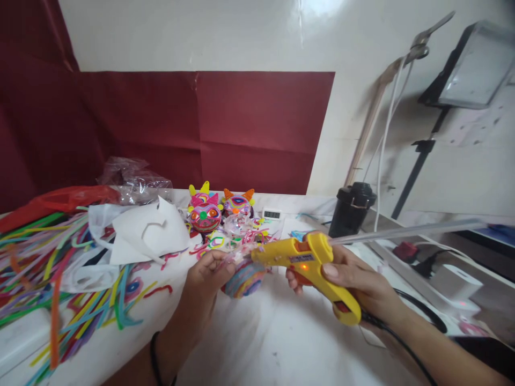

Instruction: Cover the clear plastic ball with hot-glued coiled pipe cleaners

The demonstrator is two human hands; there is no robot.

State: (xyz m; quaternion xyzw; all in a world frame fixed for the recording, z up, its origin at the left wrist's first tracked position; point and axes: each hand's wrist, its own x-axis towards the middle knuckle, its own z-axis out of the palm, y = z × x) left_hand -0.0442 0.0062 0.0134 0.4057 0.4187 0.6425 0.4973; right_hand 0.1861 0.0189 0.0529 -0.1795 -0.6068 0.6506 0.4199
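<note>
My right hand (354, 281) grips a yellow hot glue gun (309, 262) with an orange light lit on its side and a clear glue stick poking out the back. The gun's nozzle points left at a small round multicoloured piece (243, 281) wound from coloured strands. My left hand (207, 279) holds that piece just above the white table (273, 343). Two finished cat-face ornaments, a pink one (204, 214) and one with orange ears (238, 205), stand behind the hands.
Loose coloured pipe cleaners (48, 268) cover the table's left side, with white paper (145, 230) and a clear plastic bag (134, 182) behind. A black jar (352, 209), a small digital clock (272, 214), cables and a white box (458, 281) sit at right.
</note>
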